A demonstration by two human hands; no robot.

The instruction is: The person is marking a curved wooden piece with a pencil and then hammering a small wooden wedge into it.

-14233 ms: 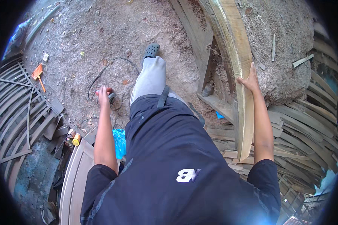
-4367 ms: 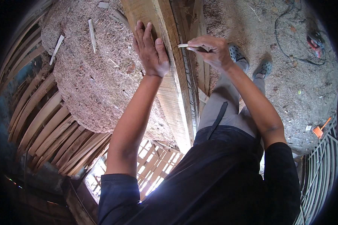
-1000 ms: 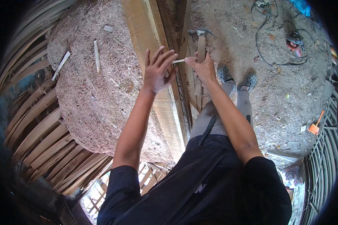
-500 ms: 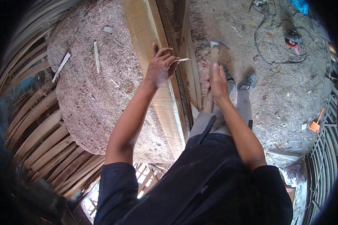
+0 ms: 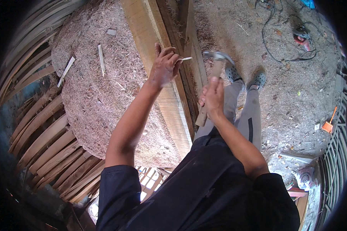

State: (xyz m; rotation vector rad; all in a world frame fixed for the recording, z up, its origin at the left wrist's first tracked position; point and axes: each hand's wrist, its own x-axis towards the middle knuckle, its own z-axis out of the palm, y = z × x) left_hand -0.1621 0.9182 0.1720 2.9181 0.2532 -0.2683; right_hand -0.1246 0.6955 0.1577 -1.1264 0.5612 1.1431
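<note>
Just left of twelve o'clock, at the right edge of a long timber beam (image 5: pixel 172 111), a thin pale wooden peg (image 5: pixel 186 59) is pinched between the thumb and fingers of the left hand (image 5: pixel 164 69). Its free end is pointed to three o'clock; its other end is covered by the fingers, so it cannot be told whether the wood is entered. At one o'clock, the wooden handle of a claw hammer (image 5: pixel 216 68) is grasped firmly in the right hand (image 5: pixel 213 96), with the head raised toward the peg, near it but not touching.

By judgement, the greatest danger is for the left fingers: only a short piece of peg is left uncovered, and by a badly aimed blow the knuckles could be struck. The peg, being so thin, could be split or bent if it were hit off its axis. The hammer could also be deflected toward the shins, since the clogs (image 5: pixel 233 73) are placed at two o'clock, beneath its head. Further out on that side, a dark cable (image 5: pixel 268 42) is lying in loops on the ground, and a foot could be caught by it if a step were taken there.
</note>
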